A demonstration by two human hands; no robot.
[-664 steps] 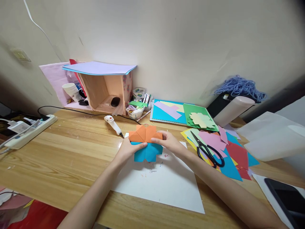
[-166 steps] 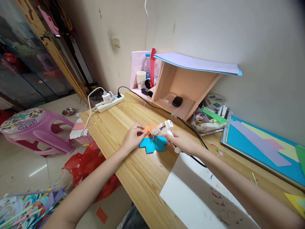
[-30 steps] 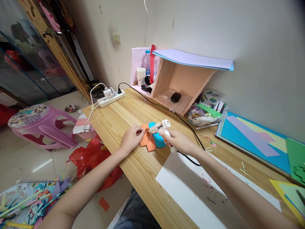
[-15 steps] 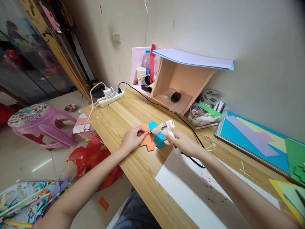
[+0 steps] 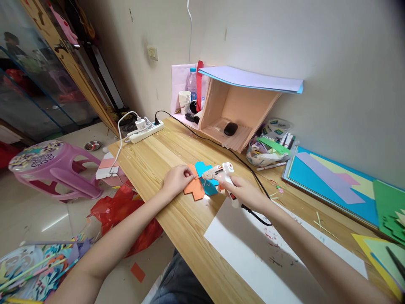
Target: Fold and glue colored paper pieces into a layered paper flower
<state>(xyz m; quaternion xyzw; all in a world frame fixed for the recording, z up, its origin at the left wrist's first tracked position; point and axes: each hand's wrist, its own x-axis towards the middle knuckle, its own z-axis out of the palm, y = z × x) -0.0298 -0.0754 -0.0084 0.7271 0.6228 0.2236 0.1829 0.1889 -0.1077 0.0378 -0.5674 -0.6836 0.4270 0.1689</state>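
Note:
My right hand (image 5: 238,189) is closed around the handle of a white hot glue gun (image 5: 226,169). Its nozzle points left, over the middle of a flower-like paper shape. One half of that shape is orange paper (image 5: 196,191), the other half blue paper (image 5: 210,185), and it lies on the wooden table (image 5: 177,215). At its left edge, my left hand (image 5: 177,180) pinches the orange paper between thumb and fingers. Where the nozzle meets the paper is too small to make out.
A black cord (image 5: 253,169) trails behind the glue gun. White paper (image 5: 240,245) lies in front. Behind stand an open cardboard box (image 5: 249,105), a tub of scraps and markers (image 5: 268,152) and a power strip (image 5: 147,133). Coloured sheets (image 5: 335,181) lie right; a pink stool (image 5: 60,173) stands left.
The view has shifted slightly. The glue gun stays over the paper shape's middle, and my left hand still pinches the orange edge.

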